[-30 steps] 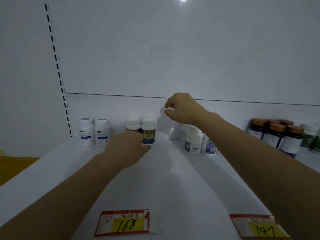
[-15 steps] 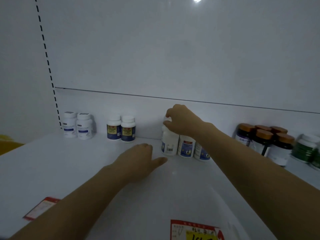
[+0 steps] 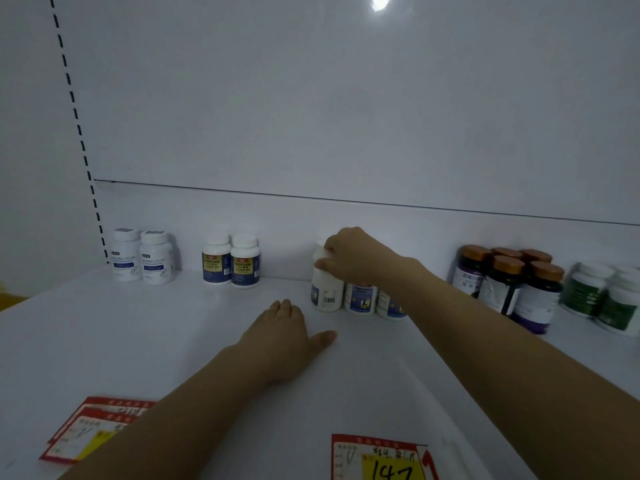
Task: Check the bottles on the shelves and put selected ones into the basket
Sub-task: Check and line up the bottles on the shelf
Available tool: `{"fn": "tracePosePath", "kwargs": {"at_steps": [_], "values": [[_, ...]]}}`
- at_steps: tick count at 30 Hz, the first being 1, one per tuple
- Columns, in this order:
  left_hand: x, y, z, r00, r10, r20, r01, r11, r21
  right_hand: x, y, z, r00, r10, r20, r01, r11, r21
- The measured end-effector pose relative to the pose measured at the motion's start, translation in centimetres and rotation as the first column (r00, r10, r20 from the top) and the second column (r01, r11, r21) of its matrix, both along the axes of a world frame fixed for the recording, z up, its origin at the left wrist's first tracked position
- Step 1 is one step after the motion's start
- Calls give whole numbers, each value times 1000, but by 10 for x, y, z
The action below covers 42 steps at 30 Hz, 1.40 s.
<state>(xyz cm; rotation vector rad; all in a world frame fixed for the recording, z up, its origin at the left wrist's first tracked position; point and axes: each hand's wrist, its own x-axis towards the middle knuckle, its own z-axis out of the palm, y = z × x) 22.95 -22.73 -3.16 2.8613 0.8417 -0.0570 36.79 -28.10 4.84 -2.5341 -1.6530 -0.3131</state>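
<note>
A white bottle (image 3: 325,291) with a barcode facing me stands on the white shelf (image 3: 138,341), leftmost of three white bottles. My right hand (image 3: 349,254) grips it from above at the cap. Beside it stand a blue-labelled bottle (image 3: 361,297) and another one (image 3: 391,306) partly hidden by my right forearm. My left hand (image 3: 284,337) lies flat on the shelf in front of them, fingers spread, holding nothing. No basket is in view.
Two white bottles (image 3: 142,256) stand at the far left, two blue-and-yellow-labelled ones (image 3: 230,261) to their right. Dark bottles with copper caps (image 3: 509,282) and green-labelled bottles (image 3: 602,299) crowd the right. Red and yellow price tags (image 3: 377,459) sit on the front edge.
My right hand has come down with the white bottle and now holds it standing on the shelf. My left hand has slid right and flattened. The view has shifted to the right.
</note>
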Motion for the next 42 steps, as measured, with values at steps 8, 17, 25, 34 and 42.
{"fn": "tracePosePath", "kwargs": {"at_steps": [8,17,25,34,42], "values": [[3,4,-2,999,2,44,-1,1000,-24,-7,-1,3,999,-18,-46,20,999,35],[0,1,-2,1000,10,30,-8,999,-43,-9,-5,7,994,-26,-108,31,999,43],[1,0,13,926,146,347,-6,928,-373,-16,-17,35,967,99,-234,-58,983,173],[-12,10,51,674,249,695,392,676,-623,-25,-37,68,664,437,-606,-140,870,473],[-25,15,64,600,277,751,517,581,-628,-26,-34,71,537,561,-630,-151,799,582]]}}
